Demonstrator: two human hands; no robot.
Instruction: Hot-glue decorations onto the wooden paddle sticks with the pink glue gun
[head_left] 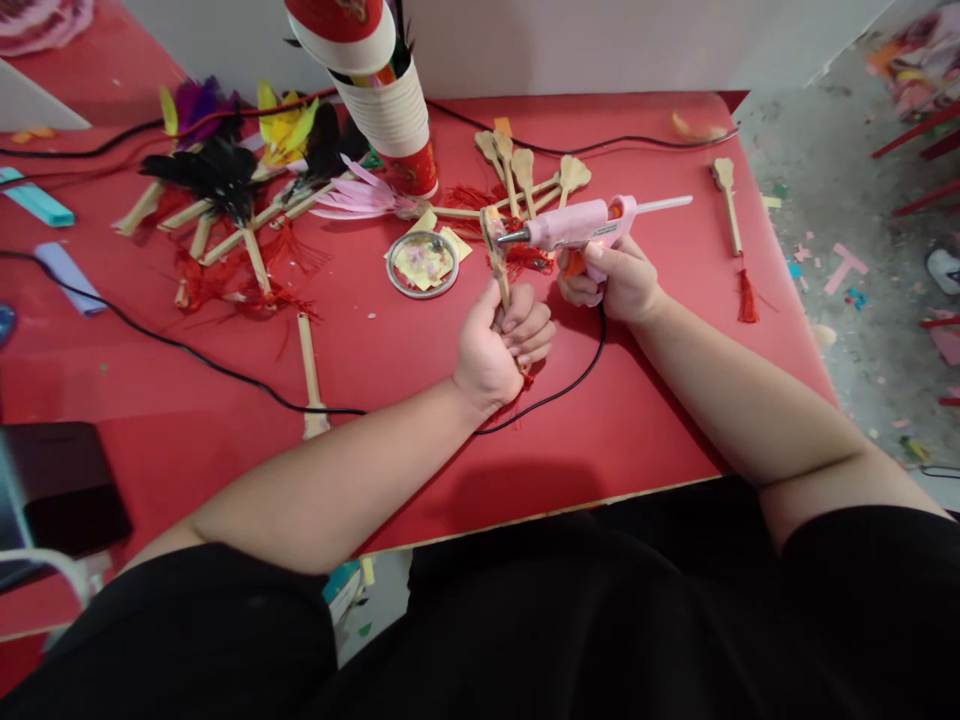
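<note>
My left hand (501, 345) is wrapped round the shaft of a wooden fan handle (493, 238), its wider head pointing up and away from me. A bit of red tassel shows below that fist. In my right hand (622, 280) is a pink hot glue gun (574, 224), with a glue stick (666, 205) poking out of its back. The metal nozzle is at the handle's head; whether they touch I cannot tell. Just left of the handle lies a round metal-rimmed dish (422, 292) with yellowish scraps and glue residue in it.
More wooden handles (523, 172) with red tassels lie behind the glue gun, and one handle (726, 190) lies far right. Black feather fans (217, 175) are heaped at left. Stacked paper cups (390, 110) stand at the back. A black cord (195, 350) crosses the red table (420, 450).
</note>
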